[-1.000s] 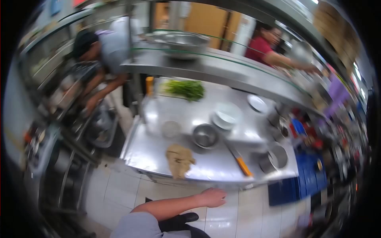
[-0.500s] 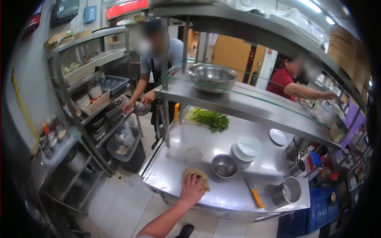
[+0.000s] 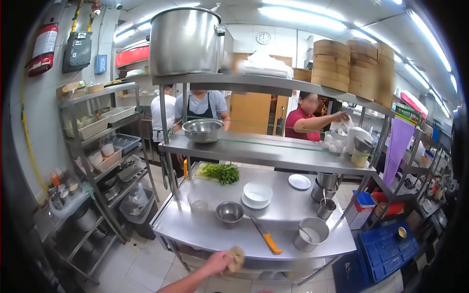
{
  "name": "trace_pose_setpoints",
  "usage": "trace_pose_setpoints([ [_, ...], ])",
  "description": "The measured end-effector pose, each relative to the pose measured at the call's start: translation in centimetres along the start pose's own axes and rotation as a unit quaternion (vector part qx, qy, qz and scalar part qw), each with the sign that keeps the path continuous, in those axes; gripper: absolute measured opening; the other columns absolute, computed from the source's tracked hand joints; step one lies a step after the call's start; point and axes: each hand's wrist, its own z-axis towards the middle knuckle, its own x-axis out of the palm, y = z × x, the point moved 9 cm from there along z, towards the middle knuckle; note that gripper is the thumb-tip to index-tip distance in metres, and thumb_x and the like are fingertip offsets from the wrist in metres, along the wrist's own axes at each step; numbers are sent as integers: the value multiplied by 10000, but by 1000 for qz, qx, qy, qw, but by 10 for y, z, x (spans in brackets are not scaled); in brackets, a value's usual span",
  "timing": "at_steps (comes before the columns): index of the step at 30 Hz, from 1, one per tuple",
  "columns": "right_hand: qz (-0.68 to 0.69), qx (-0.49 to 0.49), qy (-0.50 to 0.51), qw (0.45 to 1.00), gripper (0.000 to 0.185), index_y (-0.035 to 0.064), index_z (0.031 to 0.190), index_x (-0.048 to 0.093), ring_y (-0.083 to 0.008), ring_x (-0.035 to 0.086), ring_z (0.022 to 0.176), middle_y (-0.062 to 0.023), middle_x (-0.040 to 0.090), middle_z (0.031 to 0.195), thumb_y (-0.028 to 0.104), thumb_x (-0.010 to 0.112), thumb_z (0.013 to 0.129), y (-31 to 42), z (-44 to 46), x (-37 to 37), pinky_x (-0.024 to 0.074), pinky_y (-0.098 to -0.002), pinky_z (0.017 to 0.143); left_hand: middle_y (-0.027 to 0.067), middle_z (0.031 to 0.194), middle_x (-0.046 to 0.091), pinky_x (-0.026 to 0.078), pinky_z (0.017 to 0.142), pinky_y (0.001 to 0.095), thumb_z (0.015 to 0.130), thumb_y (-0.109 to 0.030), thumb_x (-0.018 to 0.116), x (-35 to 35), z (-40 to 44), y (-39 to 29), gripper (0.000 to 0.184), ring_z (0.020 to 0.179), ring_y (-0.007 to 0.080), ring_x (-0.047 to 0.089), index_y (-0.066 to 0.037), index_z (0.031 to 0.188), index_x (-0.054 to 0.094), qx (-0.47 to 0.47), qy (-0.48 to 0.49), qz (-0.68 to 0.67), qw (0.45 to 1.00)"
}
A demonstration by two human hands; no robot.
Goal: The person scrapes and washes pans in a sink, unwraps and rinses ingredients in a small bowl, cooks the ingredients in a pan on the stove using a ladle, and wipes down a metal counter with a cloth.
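My left hand [image 3: 218, 263] reaches in from the bottom, its fingers closed on a crumpled tan cloth [image 3: 236, 259] at the front edge of the steel table [image 3: 195, 234]. Behind it on the tabletop stands a small metal bowl [image 3: 229, 214]. To the right lies a knife [image 3: 267, 237] with an orange handle, its blade pointing away from me. A metal pot [image 3: 311, 234] with a spoon in it is further right. My right hand is not visible; a small pinkish patch at the bottom edge is too cut off to identify.
Leafy greens [image 3: 218, 173], stacked white bowls [image 3: 257, 193] and a white plate [image 3: 299, 181] sit further back. A shelf [image 3: 264, 151] above the table carries a wide steel bowl [image 3: 203, 131]. Co-workers stand behind. Blue crates [image 3: 388, 251] are at the right.
My left hand has lifted the cloth from the tabletop and drawn it toward me to the front edge. The head view has tilted up, showing the top shelf with its large pot and bamboo steamers.
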Motion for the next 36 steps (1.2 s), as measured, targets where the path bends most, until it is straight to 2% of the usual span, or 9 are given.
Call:
trace_pose_setpoints([
  [3, 40, 20, 73, 996, 341, 90, 1237, 619, -295, 646, 1123, -120, 651, 1250, 342, 581, 1010, -2, -4, -3, 564, -503, 930, 115, 845, 714, 545, 694, 359, 952, -347, 652, 81, -57, -42, 313, 766, 210, 692, -43, 1012, 688, -3, 129, -17, 991],
  [6, 34, -7, 123, 992, 336, 99, 1238, 620, -272, 648, 1120, -106, 657, 1245, 346, 582, 1014, 2, -12, 17, 566, -485, 932, 152, 940, 710, 541, 767, 422, 964, -384, 604, 117, -81, -71, 350, 836, 328, 679, -75, 1109, 680, 57, 152, 47, 986],
  [11, 107, -41, 128, 985, 286, 115, 1175, 637, -222, 662, 1060, -81, 673, 1177, 335, 591, 998, 19, -39, 109, 571, -420, 900, 143, 1226, 658, 509, 942, 432, 961, -374, 586, 87, -72, -78, 416, 1061, 341, 643, -120, 1289, 618, 183, 35, 64, 980],
  [15, 253, 72, 141, 955, 312, 112, 1213, 624, -260, 650, 1096, -98, 657, 1223, 330, 601, 991, -20, 20, 133, 564, -451, 919, 113, 1140, 698, 532, 904, 415, 945, -388, 614, 40, -66, -64, 394, 1038, 329, 662, -114, 1223, 665, 295, -142, 193, 925],
  [17, 142, 50, 180, 972, 478, 102, 1334, 566, -271, 629, 1145, -105, 632, 1285, 412, 622, 974, -51, 67, 128, 545, -505, 962, 194, 1403, 563, 466, 1026, 572, 979, -568, 546, 59, -64, -26, 768, 1343, 379, 479, -148, 1573, 299, 338, -57, 341, 875],
  [21, 140, 130, 211, 959, 360, 97, 1226, 594, -249, 632, 1003, -86, 652, 1130, 374, 557, 999, -81, 119, 195, 525, -452, 866, 144, 1617, 311, 308, 1168, 614, 952, -653, 529, 2, -51, 21, 802, 1380, 458, 416, -237, 1588, 273, 43, 86, 178, 979],
  [23, 120, 179, 214, 953, 306, 94, 1154, 614, -234, 633, 909, -73, 666, 1027, 348, 514, 1016, -81, 126, 224, 512, -416, 802, 96, 1013, 719, 558, 826, 402, 909, -399, 664, -56, -49, 6, 365, 944, 323, 689, -98, 1109, 713, 84, -146, 192, 967],
  [27, 148, 197, 340, 908, 338, 104, 1157, 619, -211, 631, 887, -59, 667, 1033, 376, 454, 1044, -85, 152, 257, 497, -392, 768, 94, 894, 711, 566, 738, 397, 870, -397, 714, -92, -14, 73, 337, 830, 327, 695, -83, 992, 732, -26, -134, 117, 984],
  [36, 207, 71, 220, 951, 358, 81, 1274, 558, -228, 624, 901, -71, 653, 1071, 330, 513, 1022, -34, 211, 228, 496, -432, 786, 141, 848, 691, 550, 691, 406, 857, -194, 737, -165, 91, 31, 161, 758, 329, 692, -43, 906, 708, 126, -180, 43, 975],
])
